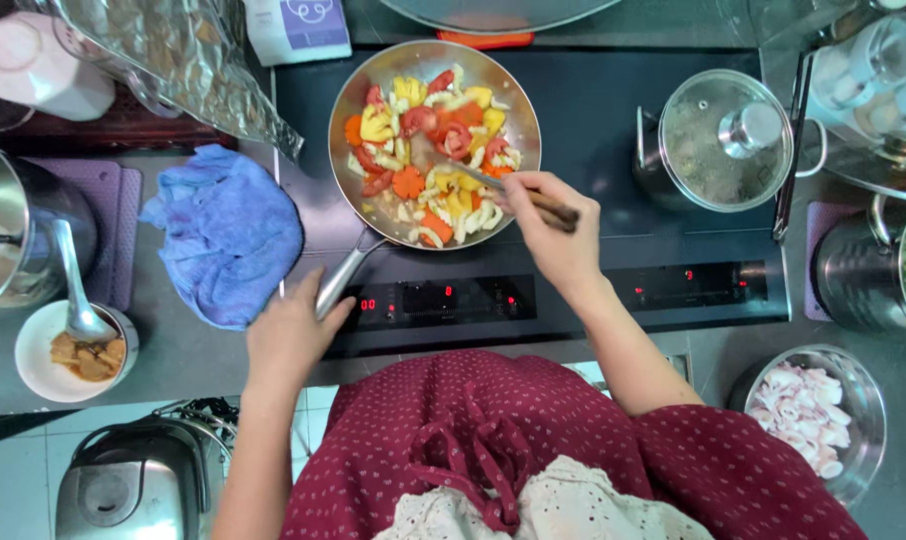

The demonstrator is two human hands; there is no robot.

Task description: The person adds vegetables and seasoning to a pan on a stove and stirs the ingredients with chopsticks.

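A steel frying pan (pixel 345 150) sits on the black induction hob (pixel 593 120), filled with cut vegetables (pixel 428 150): yellow pepper, tomato, carrot slices and pale strips. My left hand (pixel 291 335) is closed around the end of the pan's metal handle (pixel 341 280) at the hob's front edge. My right hand (pixel 553 225) grips a wood-handled metal spatula (pixel 473 175) whose blade lies among the vegetables at the pan's right side.
A lidded steel pot (pixel 718 140) stands on the hob's right. A blue cloth (pixel 228 235) lies left of the pan. A white bowl with a spoon (pixel 68 350) sits front left, a bowl of pale sliced meat (pixel 808 410) front right, more pots at both edges.
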